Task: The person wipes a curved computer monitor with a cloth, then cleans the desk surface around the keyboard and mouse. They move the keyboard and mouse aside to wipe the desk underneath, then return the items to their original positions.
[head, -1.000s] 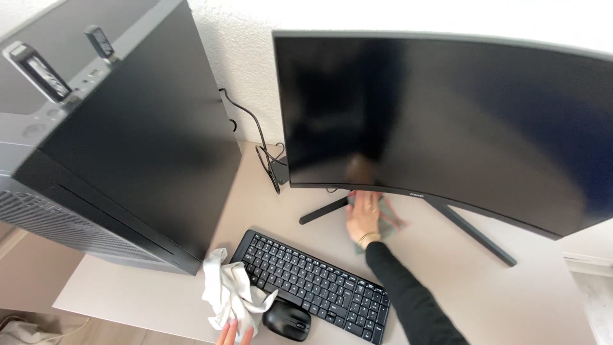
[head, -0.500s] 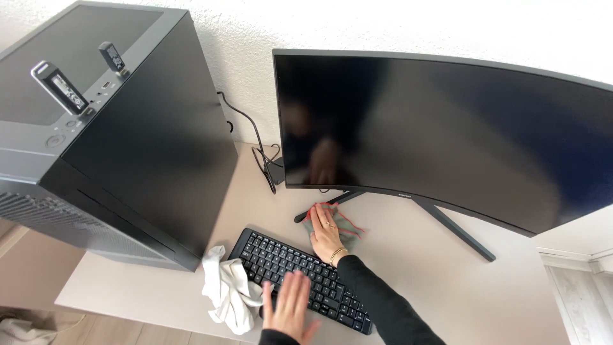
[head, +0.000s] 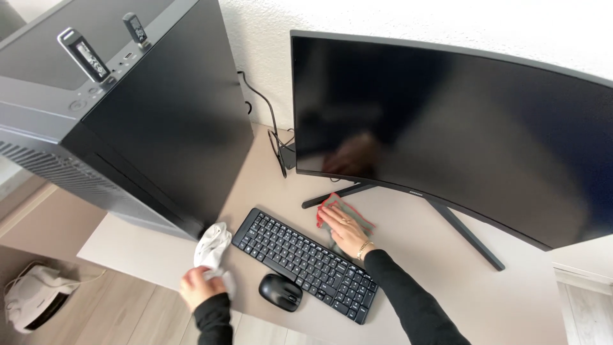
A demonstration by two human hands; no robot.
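My right hand lies flat on a grey cloth with red edging, pressing it to the beige desk between the black keyboard and the monitor's stand leg. My left hand grips a crumpled white cloth at the desk's front edge, left of the keyboard and beside the black mouse. Both arms wear black sleeves.
A large curved black monitor stands at the back, its screen dark. A tall black computer tower fills the left of the desk, with two small sticks in its top. Black cables hang between them. A bag lies on the wooden floor.
My left hand has left the keyboard and taken hold of the white cloth at the left. My right hand with the grey cloth has stayed near the stand leg.
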